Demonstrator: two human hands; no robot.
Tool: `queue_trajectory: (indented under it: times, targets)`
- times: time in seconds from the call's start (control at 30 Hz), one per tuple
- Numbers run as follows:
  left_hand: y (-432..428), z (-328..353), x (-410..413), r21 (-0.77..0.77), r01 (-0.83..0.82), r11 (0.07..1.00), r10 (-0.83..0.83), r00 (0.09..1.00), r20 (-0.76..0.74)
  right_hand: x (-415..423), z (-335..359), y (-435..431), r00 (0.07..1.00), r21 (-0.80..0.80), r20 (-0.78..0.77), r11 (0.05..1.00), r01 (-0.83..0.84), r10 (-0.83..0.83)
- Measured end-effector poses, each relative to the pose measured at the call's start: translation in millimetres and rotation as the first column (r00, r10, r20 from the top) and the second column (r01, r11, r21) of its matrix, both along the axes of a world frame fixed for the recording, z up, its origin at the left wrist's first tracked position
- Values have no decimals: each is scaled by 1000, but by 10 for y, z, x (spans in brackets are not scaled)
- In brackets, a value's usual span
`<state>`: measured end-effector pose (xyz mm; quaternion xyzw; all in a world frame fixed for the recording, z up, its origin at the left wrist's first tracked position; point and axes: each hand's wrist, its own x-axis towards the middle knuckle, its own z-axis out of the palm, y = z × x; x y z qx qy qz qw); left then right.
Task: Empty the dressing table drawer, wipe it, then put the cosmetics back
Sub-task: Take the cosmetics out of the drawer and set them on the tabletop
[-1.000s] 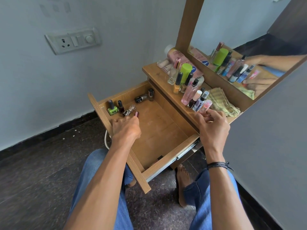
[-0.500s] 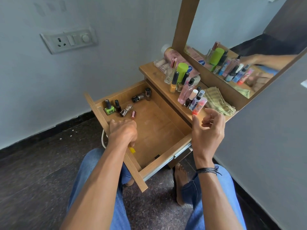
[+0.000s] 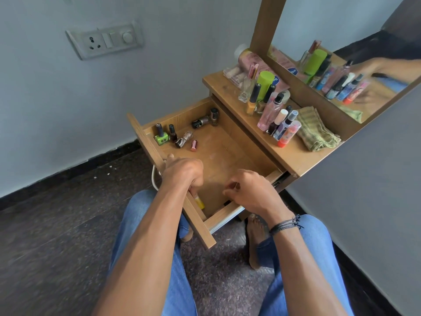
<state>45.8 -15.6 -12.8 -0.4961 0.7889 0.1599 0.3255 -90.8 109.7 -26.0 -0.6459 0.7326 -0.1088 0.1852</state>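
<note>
1. Since the right grip [image 3: 250,190] left the counter [image 3: 293,153], where the pink bottle [image 3: 288,134] now stands beside the others, it has dropped over the near right of the drawer [image 3: 227,156]. Its fingers are loosely curled; whether they pinch anything, I cannot tell.
2. The left grip [image 3: 184,172] has drawn back to the near left corner, fingers curled round a yellow tube [image 3: 200,202] held low inside the drawer front.
3. A green polish [image 3: 161,135], a lipstick [image 3: 194,145] and a few small bottles still lie at the far end, so emptying looks unfinished. The cloth [image 3: 316,133] waits on the counter.
</note>
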Motion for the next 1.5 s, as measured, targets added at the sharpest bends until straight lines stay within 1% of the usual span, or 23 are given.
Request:
queue_trajectory:
  times: [0.13, 0.23, 0.33, 0.57, 0.7, 0.77, 0.8, 0.87, 0.93, 0.97, 1.07, 1.13, 1.17, 1.23, 1.3, 1.37, 1.4, 1.43, 1.5]
  targets:
    - [-1, -40, 2, 53, 22, 998, -22, 1000, -5, 58, -41, -54, 989, 140, -143, 990, 0, 21]
    - [-6, -14, 25, 89, 17, 996, -13, 999, -50, 100, -48, -120, 972, 275, -221, 961, -16, 79]
    - [-28, 43, 64, 123, -3, 992, 17, 994, -109, 125, -53, -155, 969, 334, -231, 943, -6, 88]
    - [-162, 143, 197, 107, -162, 981, 186, 943, -277, 124, 23, -171, 983, 377, -144, 925, -54, 117]
    - [-200, 165, 212, 116, -245, 962, 271, 879, -392, 162, 53, -169, 990, 349, -58, 932, -100, 128]
    - [-209, 157, 204, 150, -259, 954, 299, 840, -453, 161, 64, -163, 993, 317, -6, 942, -113, 121]
    - [-206, 160, 201, 179, -250, 952, 307, 816, -489, 152, 71, -157, 993, 304, 36, 946, -116, 110]
    - [-184, 173, 185, 240, -239, 941, 335, 762, -555, 124, 94, -140, 982, 272, 180, 957, -104, 55]
    - [-161, 165, 159, 286, -231, 930, 362, 704, -610, 81, 121, -115, 947, 203, 321, 977, -59, -9]
    - [-150, 159, 140, 304, -228, 925, 375, 677, -633, 55, 133, -106, 933, 154, 359, 988, -21, -36]
    - [-118, 175, 88, 348, -228, 909, 414, 585, -698, -66, 163, -74, 917, 20, 382, 993, 116, -115]
    - [-92, 204, 59, 391, -218, 894, 447, 490, -749, -157, 197, -43, 873, -23, 456, 978, 206, -173]
    - [-79, 221, 41, 406, -217, 888, 460, 440, -771, -199, 218, -25, 826, -42, 527, 965, 259, -199]
    - [-55, 236, 9, 448, -221, 866, 499, 343, -796, -267, 274, 14, 700, -80, 673, 918, 388, -237]
    - [-31, 256, -22, 563, -194, 803, 595, 219, -774, -322, 324, 46, 560, -94, 790, 854, 513, -249]
    - [-5, 278, -45, 699, -116, 705, 708, 86, -700, -360, 347, 66, 466, -101, 850, 792, 602, -245]
    - [15, 295, -63, 742, -73, 667, 745, 45, -665, -376, 355, 72, 437, -110, 868, 767, 632, -235]
    - [33, 305, -79, 770, -38, 637, 771, 23, -637, -380, 357, 75, 410, -114, 885, 751, 650, -221]
    - [70, 312, -108, 800, 9, 600, 800, 20, -600, -368, 348, 72, 370, -109, 909, 746, 657, -193]
